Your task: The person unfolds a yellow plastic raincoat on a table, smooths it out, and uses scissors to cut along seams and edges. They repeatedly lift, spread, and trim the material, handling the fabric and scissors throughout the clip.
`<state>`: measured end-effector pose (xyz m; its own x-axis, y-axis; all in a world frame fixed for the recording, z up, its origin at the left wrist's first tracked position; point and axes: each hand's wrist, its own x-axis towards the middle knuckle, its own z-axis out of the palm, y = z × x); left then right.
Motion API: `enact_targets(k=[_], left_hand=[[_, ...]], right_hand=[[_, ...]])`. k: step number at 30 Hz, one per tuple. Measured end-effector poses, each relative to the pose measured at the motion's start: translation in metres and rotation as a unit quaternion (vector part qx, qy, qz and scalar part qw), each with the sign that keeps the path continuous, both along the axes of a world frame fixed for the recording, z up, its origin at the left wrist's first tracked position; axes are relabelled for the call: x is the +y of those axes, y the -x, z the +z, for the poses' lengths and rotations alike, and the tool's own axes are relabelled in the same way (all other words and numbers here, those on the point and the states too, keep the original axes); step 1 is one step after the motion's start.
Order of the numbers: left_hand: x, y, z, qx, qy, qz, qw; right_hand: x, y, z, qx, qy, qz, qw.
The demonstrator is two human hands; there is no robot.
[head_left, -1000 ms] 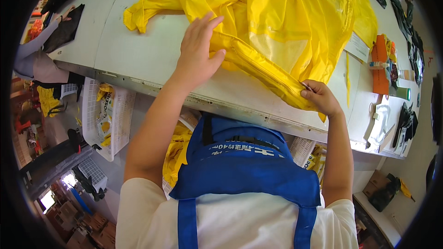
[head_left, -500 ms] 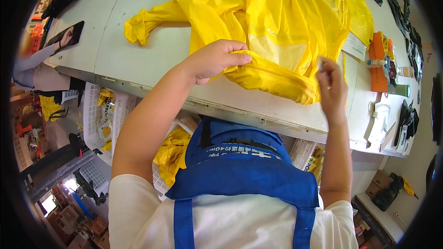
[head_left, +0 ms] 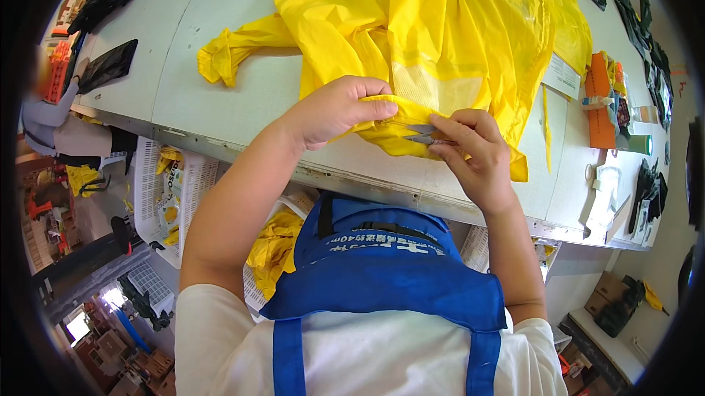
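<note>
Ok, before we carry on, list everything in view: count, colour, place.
Garment: one, yellow, spread on the table
Snips: one, metallic, in the right hand
Table: one, white, before the person
Printed sheet: one, white, right of the garment
Box: one, orange, table's right side
Roll: one, green, beside the box
Crates: at least three, white, below the table edge
Black piece: one, table's left, by a co-worker
Co-worker: one, far left
Rim clutter: too small to count
Apron: one, blue, on the person
Left hand: one, pinching the garment's edge
Right hand: one, gripping the snips
</note>
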<state>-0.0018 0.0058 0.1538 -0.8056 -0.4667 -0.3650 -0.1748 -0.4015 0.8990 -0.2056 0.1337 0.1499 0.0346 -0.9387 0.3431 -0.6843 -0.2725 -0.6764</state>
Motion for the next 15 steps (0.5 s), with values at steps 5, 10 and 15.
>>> enact_targets(k=[5, 10, 15], left_hand=[[-0.004, -0.003, -0.006, -0.001, -0.015, 0.009, 1.000], [-0.005, -0.013, -0.019, -0.034, -0.063, 0.123, 0.990], [-0.013, -0.030, -0.037, -0.001, -0.157, 0.142, 0.977]], right_hand=[[0.001, -0.004, 0.003, -0.170, -0.058, -0.056, 0.982], [0.025, 0.066, -0.030, -0.406, 0.015, -0.239, 0.882], [0.071, 0.123, -0.052, -0.414, 0.063, -0.383, 0.824]])
